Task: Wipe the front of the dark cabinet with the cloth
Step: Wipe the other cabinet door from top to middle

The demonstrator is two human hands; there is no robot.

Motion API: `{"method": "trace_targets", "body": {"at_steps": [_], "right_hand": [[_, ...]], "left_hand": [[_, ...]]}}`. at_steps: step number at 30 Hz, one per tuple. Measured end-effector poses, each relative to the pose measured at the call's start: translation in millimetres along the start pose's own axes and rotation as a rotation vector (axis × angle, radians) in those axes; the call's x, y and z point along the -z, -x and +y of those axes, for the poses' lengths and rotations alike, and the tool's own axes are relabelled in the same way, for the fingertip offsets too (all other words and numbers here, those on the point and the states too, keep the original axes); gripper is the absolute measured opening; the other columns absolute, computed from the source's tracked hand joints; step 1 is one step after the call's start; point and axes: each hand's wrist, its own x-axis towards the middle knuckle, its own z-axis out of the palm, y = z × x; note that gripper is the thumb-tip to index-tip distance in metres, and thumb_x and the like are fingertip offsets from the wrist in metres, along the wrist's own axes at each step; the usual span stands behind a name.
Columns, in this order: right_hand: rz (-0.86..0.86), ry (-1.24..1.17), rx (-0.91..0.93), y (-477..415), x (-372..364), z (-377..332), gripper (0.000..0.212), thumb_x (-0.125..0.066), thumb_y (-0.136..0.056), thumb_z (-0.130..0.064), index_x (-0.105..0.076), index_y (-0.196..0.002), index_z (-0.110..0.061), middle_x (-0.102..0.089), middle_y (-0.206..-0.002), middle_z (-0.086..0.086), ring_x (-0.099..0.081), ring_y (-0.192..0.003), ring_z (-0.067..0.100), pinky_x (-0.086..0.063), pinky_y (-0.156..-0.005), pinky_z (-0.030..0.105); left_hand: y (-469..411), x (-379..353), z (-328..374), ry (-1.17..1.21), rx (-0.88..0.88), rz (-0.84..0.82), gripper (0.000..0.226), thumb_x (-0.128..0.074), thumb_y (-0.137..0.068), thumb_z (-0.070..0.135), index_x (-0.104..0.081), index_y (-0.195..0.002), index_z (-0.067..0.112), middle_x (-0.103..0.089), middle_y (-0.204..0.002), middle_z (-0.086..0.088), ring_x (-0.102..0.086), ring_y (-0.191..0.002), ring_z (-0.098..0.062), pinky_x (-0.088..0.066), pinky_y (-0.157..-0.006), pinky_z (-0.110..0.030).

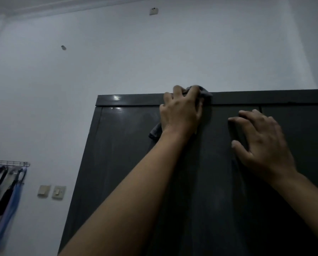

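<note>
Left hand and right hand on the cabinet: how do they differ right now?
The left hand grips the grey cloth, fingers curled over it; the right hand is bare, fingers spread. The left hand sits up at the top trim of the cabinet; the right hand is lower, at the door panel. Both reach up to the dark cabinet front.

Both arms raised and stretched forward, bare forearms. Left hand (180, 111) higher, fingers curled over a bunched cloth (205, 93), pressing it. Right hand (261, 143) lower, fingers spread, palm forward, seemingly flat; dim light
</note>
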Motion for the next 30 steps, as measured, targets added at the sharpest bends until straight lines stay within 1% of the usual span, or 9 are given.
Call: {"method": "trace_targets", "body": {"at_steps": [3,6,11,15,17,19,21,26,30], "right_hand": [[-0.005,0.021,-0.026,1.6,-0.9,-3.7,0.066,-0.040,-0.083,-0.050,-0.051,-0.142,-0.023,-0.043,-0.152,0.007,-0.029,-0.147,0.029,-0.016,-0.122,0.053],[-0.014,0.029,-0.053,3.9,-2.0,-7.7,0.067,-0.039,-0.084,-0.050,-0.048,-0.145,-0.024,-0.041,-0.155,0.006,-0.026,-0.150,0.028,-0.012,-0.122,0.051],[0.007,0.008,-0.129,-2.0,-2.7,-24.4,0.064,-0.040,-0.078,-0.048,-0.053,-0.137,-0.025,-0.044,-0.150,0.004,-0.027,-0.149,0.027,-0.009,-0.121,0.056],[-0.097,0.017,0.048,-15.1,-12.1,-61.5,0.068,-0.035,-0.077,-0.051,-0.050,-0.140,-0.030,-0.037,-0.158,0.001,-0.020,-0.152,0.024,-0.006,-0.122,0.056],[-0.176,-0.024,0.068,-23.3,-18.5,-79.6,0.071,-0.031,-0.080,-0.053,-0.041,-0.147,-0.036,-0.025,-0.165,-0.004,-0.009,-0.155,0.019,0.001,-0.124,0.053],[-0.218,-0.082,0.015,-27.6,-24.5,-89.7,0.072,-0.029,-0.083,-0.052,-0.032,-0.154,-0.039,-0.016,-0.167,-0.008,-0.001,-0.156,0.015,0.008,-0.125,0.049],[-0.208,-0.069,0.007,-25.5,-31.0,-91.8,0.073,-0.028,-0.084,-0.053,-0.029,-0.156,-0.039,-0.015,-0.168,-0.009,0.001,-0.156,0.016,0.010,-0.124,0.048],[-0.166,-0.024,0.005,-21.7,-37.7,-92.7,0.078,-0.023,-0.080,-0.060,-0.032,-0.155,-0.039,-0.021,-0.167,-0.007,-0.004,-0.156,0.019,0.007,-0.124,0.049],[-0.154,-0.033,-0.011,-21.2,-39.2,-95.2,0.076,-0.025,-0.082,-0.060,-0.035,-0.154,-0.039,-0.024,-0.166,-0.007,-0.006,-0.156,0.019,0.006,-0.125,0.051]], "left_hand": [[9.5,8.5,-32.6,-0.009,0.049,0.005,0.035,-0.049,-0.097,0.051,-0.052,-0.130,0.037,-0.050,-0.124,-0.006,-0.048,-0.109,-0.035,-0.048,-0.078,-0.046],[18.4,20.5,-68.2,-0.059,0.056,0.005,0.035,-0.049,-0.097,0.050,-0.053,-0.130,0.037,-0.050,-0.125,-0.006,-0.047,-0.110,-0.036,-0.045,-0.075,-0.043],[17.8,42.0,-124.0,-0.143,0.175,0.023,0.034,-0.049,-0.099,0.044,-0.052,-0.127,0.024,-0.049,-0.127,-0.013,-0.046,-0.114,-0.040,-0.038,-0.073,-0.042],[11.8,50.1,-146.6,-0.147,0.289,0.011,0.034,-0.044,-0.101,0.043,-0.048,-0.129,0.022,-0.047,-0.134,-0.015,-0.041,-0.120,-0.042,-0.039,-0.085,-0.050],[12.7,50.4,-149.6,-0.114,0.230,-0.003,0.035,-0.043,-0.102,0.041,-0.047,-0.133,0.026,-0.047,-0.137,-0.011,-0.035,-0.125,-0.038,-0.034,-0.097,-0.053],[15.9,52.9,-156.5,-0.044,0.147,-0.037,0.038,-0.045,-0.101,0.038,-0.045,-0.139,0.030,-0.045,-0.140,-0.007,-0.032,-0.130,-0.033,-0.033,-0.101,-0.054],[19.8,58.1,-170.9,-0.059,0.097,-0.047,0.041,-0.048,-0.100,0.034,-0.044,-0.141,0.032,-0.045,-0.141,-0.003,-0.033,-0.130,-0.031,-0.034,-0.099,-0.053],[32.6,66.0,-201.1,-0.066,0.191,-0.022,0.038,-0.052,-0.099,0.029,-0.050,-0.137,0.027,-0.048,-0.138,-0.006,-0.038,-0.120,-0.038,-0.037,-0.087,-0.047],[63.6,70.6,-221.5,-0.013,-0.037,-0.076,0.038,-0.053,-0.091,0.033,-0.055,-0.129,0.031,-0.054,-0.130,-0.003,-0.045,-0.107,-0.035,-0.042,-0.085,-0.045]]}}
